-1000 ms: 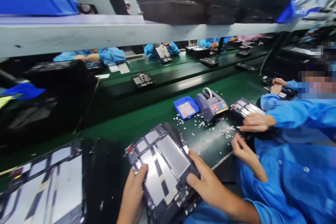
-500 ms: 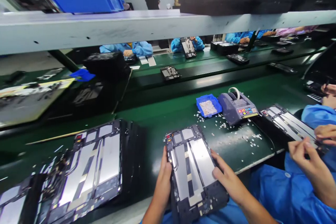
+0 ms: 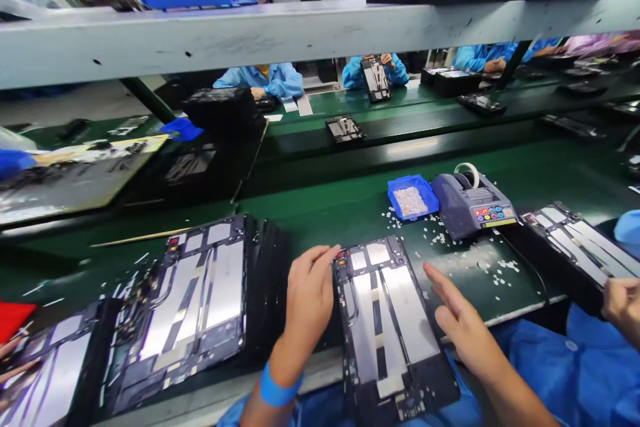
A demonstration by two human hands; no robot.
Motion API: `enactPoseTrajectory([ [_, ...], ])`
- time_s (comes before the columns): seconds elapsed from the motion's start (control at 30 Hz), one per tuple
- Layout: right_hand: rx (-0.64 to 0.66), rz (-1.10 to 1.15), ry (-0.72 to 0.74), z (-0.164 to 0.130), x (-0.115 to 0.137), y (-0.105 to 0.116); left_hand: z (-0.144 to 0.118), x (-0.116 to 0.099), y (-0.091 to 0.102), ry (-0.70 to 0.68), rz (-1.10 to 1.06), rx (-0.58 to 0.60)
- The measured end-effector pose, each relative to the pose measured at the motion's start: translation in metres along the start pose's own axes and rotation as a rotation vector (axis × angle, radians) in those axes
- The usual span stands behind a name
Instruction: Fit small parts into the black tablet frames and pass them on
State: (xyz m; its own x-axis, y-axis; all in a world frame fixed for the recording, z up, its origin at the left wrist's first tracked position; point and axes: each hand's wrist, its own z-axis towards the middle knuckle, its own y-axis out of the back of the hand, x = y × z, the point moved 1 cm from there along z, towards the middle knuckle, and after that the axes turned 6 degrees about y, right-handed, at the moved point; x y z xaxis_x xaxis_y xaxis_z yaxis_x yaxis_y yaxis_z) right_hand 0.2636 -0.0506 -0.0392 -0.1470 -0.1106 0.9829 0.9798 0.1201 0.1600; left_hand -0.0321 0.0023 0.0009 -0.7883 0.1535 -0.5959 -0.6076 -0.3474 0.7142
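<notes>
my left hand [image 3: 309, 293] rests on tablet frame [image 3: 387, 327] left edge, fingers loosely curled, gripping nothing; right hand [image 3: 457, 323] open flat beside frame.

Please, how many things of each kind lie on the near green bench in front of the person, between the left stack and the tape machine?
Tablet frame under the hands: 1
Stack of tablet frames to the left: 1
Blue tray of small white pieces: 1
Tape dispenser machine: 1
Total: 4
The loose white bits scattered on the bench are too many and too small to count.
</notes>
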Motion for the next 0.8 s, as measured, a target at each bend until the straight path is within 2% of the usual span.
enactPoseTrajectory([
  [0.1,0.044,-0.084,0.132,0.025,0.027,0.002,0.035,-0.010,0.008,-0.252,0.355,0.185],
  [0.17,0.071,-0.132,0.194,0.041,0.045,-0.002,0.043,-0.015,0.011,-0.330,0.465,0.224],
  [0.27,0.093,-0.198,0.252,0.068,0.066,-0.015,0.038,-0.016,0.014,-0.373,0.508,0.162],
  [0.37,0.191,-0.269,0.271,0.100,0.078,-0.038,0.031,-0.011,0.015,-0.395,0.473,0.109],
  [0.5,0.279,-0.400,0.337,0.137,0.081,-0.063,0.032,-0.008,0.012,-0.401,0.493,0.153],
  [0.63,0.291,-0.430,0.347,0.149,0.074,-0.070,0.037,-0.011,0.014,-0.413,0.537,0.180],
  [0.8,0.344,-0.418,0.317,0.154,0.073,-0.072,0.037,-0.014,0.018,-0.481,0.459,0.031],
])
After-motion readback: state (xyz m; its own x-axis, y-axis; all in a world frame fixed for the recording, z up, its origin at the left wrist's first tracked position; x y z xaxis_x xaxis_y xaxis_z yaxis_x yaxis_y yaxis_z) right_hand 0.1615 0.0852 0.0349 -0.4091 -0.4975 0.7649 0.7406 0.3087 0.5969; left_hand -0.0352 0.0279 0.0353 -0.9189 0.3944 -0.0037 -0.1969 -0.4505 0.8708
